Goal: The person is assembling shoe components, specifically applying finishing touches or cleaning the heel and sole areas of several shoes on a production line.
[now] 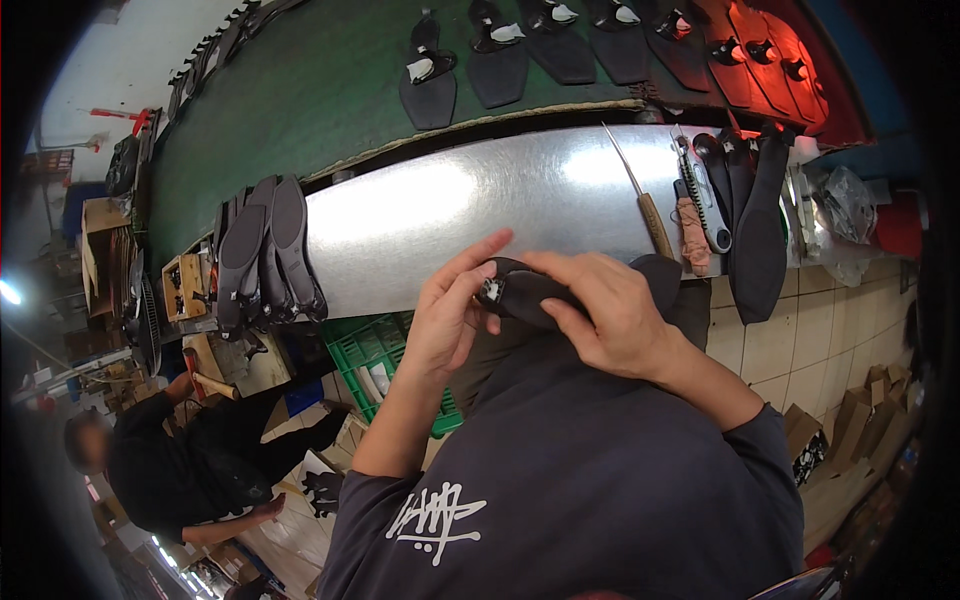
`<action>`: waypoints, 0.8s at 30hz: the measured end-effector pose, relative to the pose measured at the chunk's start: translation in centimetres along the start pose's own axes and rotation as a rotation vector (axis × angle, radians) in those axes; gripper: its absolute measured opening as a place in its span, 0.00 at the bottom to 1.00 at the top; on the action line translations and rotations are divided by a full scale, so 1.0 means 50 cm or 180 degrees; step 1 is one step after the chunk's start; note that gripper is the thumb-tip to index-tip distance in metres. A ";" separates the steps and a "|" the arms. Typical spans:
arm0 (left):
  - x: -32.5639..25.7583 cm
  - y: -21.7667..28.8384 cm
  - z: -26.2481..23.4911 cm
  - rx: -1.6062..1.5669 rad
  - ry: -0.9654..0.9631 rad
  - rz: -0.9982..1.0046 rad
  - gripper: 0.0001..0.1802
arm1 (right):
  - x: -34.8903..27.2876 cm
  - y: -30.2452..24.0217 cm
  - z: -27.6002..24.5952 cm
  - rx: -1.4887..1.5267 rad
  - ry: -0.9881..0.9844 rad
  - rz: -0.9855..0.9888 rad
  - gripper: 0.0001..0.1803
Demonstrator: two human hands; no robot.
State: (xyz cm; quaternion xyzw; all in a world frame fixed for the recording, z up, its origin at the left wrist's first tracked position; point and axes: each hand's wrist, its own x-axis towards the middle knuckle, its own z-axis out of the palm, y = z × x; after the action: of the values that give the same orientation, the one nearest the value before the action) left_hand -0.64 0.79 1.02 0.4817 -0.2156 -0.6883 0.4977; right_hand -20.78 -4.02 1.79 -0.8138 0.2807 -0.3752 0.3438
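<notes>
Both my hands hold one black shoe sole (525,292) with a strap, close to my chest and above my lap. My left hand (447,318) pinches its left end, where a small white patch shows. My right hand (610,312) wraps over the middle and right of the sole, hiding most of it. In front of my hands runs a shiny metal bench top (480,210).
A stack of black soles (262,258) lies at the bench's left end, more black soles (755,215) at its right. A wooden-handled awl (645,205) and metal pliers (700,195) rest on the metal. Strapped soles (500,55) line the green belt behind. A green crate (375,355) stands below. Another person (190,460) crouches at lower left.
</notes>
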 end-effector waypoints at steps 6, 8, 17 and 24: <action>-0.001 0.000 -0.001 0.0430 -0.0195 -0.0113 0.16 | -0.006 0.016 -0.003 0.0084 -0.0045 0.0178 0.11; -0.002 0.004 0.000 0.0406 -0.0260 -0.0191 0.16 | -0.004 0.011 -0.003 -0.0131 -0.0028 0.0159 0.11; -0.013 0.007 0.017 0.1283 -0.0413 0.0195 0.13 | -0.014 0.014 0.010 0.0056 0.0094 0.0376 0.09; -0.014 -0.014 0.018 0.1266 -0.0071 0.0104 0.09 | -0.022 0.006 0.019 0.0322 0.0249 0.0781 0.10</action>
State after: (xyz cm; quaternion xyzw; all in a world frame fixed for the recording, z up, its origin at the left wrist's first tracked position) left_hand -1.75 1.51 1.21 0.5593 -0.3606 -0.6293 0.4013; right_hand -20.69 -3.06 0.63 -0.7397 0.3720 -0.3755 0.4165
